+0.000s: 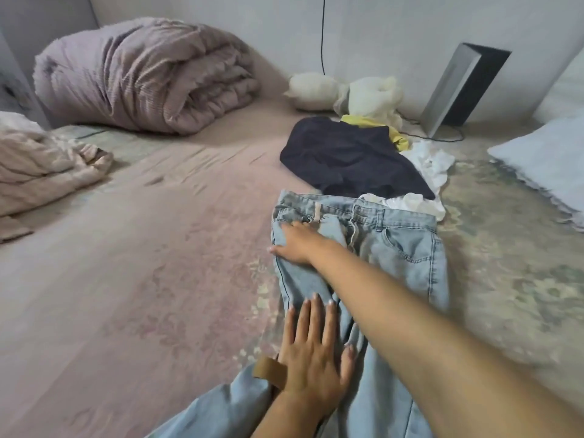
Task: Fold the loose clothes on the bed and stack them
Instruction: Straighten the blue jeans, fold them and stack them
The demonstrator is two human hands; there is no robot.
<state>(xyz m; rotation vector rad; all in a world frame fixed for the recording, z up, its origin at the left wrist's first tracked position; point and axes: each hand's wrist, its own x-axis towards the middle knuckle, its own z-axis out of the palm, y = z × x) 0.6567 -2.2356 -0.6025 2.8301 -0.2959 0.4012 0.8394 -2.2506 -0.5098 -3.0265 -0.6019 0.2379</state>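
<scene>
Two flat hands, fingers spread, gripping nothing: right hand point(295, 245) and left hand point(313, 352) press light blue denim jeans point(401, 248), smoothing for folding. Dark navy garment point(350, 156) waits beyond right hand.

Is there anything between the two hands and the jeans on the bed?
Nothing visible. The right hand lies flat on the light blue jeans near the waistband, and the left hand presses flat on the legs lower down.

Bed point(126, 279) w/ jeans point(407, 248), duvet point(142, 74)
</scene>
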